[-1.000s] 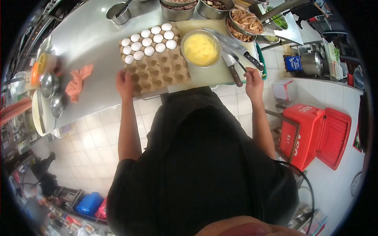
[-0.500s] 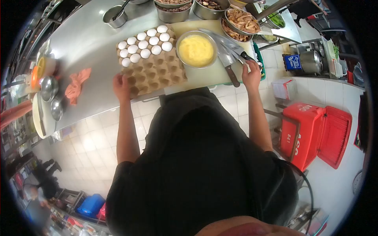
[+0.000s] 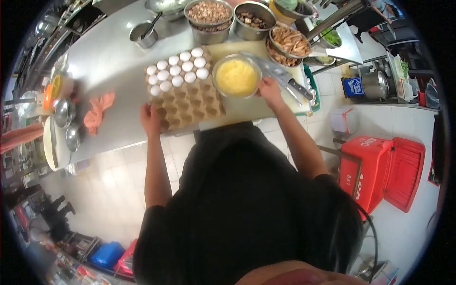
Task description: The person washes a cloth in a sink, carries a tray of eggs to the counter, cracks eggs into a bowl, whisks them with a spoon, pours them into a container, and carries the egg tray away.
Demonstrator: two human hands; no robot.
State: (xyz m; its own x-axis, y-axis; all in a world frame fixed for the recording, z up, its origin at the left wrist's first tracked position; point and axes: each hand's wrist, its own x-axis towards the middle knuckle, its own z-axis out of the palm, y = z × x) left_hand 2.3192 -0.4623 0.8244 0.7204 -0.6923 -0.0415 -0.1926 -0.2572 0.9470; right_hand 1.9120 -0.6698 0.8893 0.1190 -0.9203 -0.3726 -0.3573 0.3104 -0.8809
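Spillage could follow if right hand (image 3: pixel 270 92), grip pinching round steel bowl (image 3: pixel 257 86), tips its yellow liquid (image 3: pixel 236 77); left hand (image 3: pixel 150 119), grip unclear, meets brown cardboard egg tray (image 3: pixel 190 107)

Egg tray (image 3: pixel 192 103) left of egg bowl (image 3: pixel 237 76), knife (image 3: pixel 300 89) to bowl's right, food pans (image 3: pixel 255 21) behind.
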